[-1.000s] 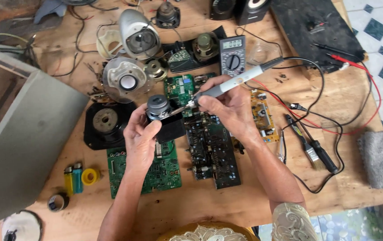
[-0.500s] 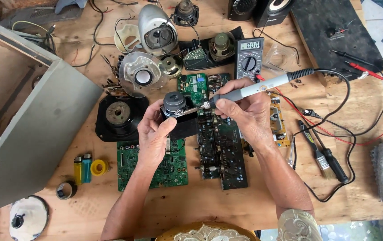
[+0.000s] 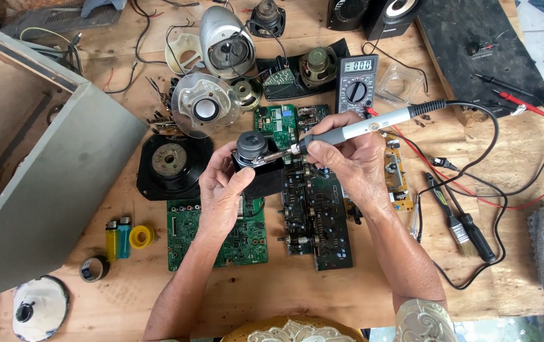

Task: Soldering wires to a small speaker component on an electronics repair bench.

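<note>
Grey cabinet [image 3: 37,158]: it lay far to the left of both grips, open side up, probably put aside so the bench stayed free for the parts.
Lighters [image 3: 118,239]: two small ones, yellow and blue, lay beside a yellow roll, down and to the left of the left hand, within easy reach.
Black speaker frame [image 3: 172,166]: it rested just to the left of the left hand, face up.
Left hand [image 3: 224,193]: the fingers were closed around a small black speaker [image 3: 254,158], clamped on its body, with the round magnet turned up. It seemed held this way so that the terminals faced the tool.
Green circuit board [image 3: 218,237]: it lay flat under the left wrist.
Right hand [image 3: 348,158]: it was closed on a grey soldering iron [image 3: 360,130], held like a pen. The tip pointed left and met the speaker just beside the left thumb, which judged as a steady hold for fine work.
Multimeter [image 3: 355,85]: it stood above the right hand, display up.
Brush [image 3: 452,218]: it lay to the right of the right forearm, near a black cable.
</note>
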